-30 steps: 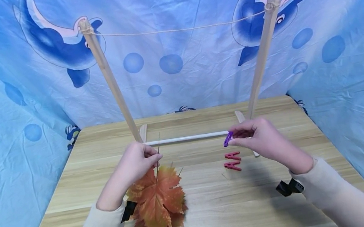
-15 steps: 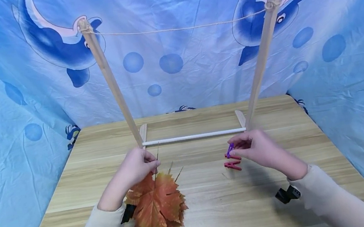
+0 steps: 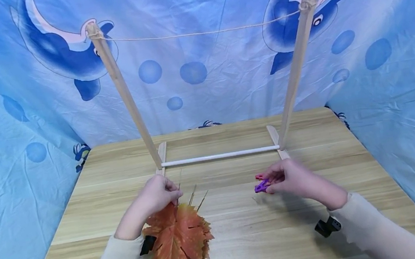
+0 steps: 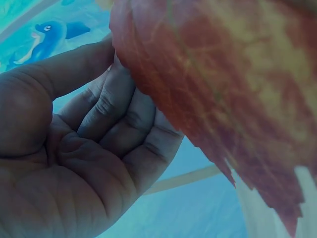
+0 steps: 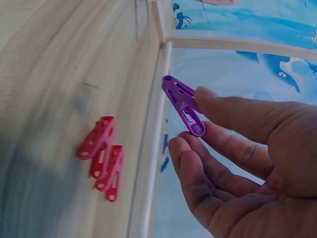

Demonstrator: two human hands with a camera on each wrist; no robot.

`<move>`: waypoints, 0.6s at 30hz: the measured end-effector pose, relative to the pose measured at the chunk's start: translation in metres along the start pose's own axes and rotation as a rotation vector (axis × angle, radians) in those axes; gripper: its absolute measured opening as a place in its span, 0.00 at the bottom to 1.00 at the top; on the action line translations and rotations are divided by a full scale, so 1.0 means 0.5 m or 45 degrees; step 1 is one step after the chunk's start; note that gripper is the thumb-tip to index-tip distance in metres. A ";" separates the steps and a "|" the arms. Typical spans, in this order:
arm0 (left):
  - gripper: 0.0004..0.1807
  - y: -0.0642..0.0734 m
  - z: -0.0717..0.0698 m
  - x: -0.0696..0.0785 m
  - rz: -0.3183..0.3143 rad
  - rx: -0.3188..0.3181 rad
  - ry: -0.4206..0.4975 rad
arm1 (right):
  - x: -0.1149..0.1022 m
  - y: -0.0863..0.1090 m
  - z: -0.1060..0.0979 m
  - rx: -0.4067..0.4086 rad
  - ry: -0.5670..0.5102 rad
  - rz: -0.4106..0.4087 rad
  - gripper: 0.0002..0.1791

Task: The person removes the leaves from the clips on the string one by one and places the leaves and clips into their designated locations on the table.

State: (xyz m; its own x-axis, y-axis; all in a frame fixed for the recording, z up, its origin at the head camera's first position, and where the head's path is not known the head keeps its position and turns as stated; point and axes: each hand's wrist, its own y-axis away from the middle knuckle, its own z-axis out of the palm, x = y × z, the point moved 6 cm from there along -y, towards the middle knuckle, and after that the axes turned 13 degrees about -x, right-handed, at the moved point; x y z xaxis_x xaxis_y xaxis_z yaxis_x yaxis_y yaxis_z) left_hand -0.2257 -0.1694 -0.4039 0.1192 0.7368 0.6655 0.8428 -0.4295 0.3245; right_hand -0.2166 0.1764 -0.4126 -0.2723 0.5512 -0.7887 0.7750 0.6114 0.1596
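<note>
My left hand (image 3: 157,195) pinches the thin stem of an orange-red artificial maple leaf (image 3: 178,235). That leaf lies over more leaves, and other stems stick out beside it. In the left wrist view, the leaf (image 4: 213,84) covers the fingertips. Between thumb and fingers, my right hand (image 3: 298,183) pinches a purple clothespin (image 5: 183,106). Two red clothespins (image 5: 101,148) lie side by side on the table below it; in the head view the right hand and purple clothespin hide most of them.
A wooden frame with two posts (image 3: 122,92) (image 3: 296,68) stands at the back of the table (image 3: 240,249). A string (image 3: 194,34) spans the post tops, and a white rod (image 3: 219,156) joins the feet. Blue dolphin-print cloth (image 3: 196,104) surrounds the table.
Both hands have come down and nearer the person. The purple clothespin has moved from behind the red ones to overlap them in the head view. The left hand has lowered the leaf stem slightly.
</note>
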 end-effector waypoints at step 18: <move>0.15 -0.025 0.038 -0.066 -0.141 -0.033 0.025 | 0.065 0.005 0.042 -0.007 0.059 0.163 0.12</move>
State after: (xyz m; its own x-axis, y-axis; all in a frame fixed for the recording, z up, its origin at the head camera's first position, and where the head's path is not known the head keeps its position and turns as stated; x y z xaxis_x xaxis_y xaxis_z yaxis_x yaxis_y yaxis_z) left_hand -0.2301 -0.1782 -0.4427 0.0153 0.7702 0.6376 0.8363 -0.3594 0.4140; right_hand -0.2115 0.1837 -0.4503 -0.1971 0.6505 -0.7335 0.8021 0.5373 0.2609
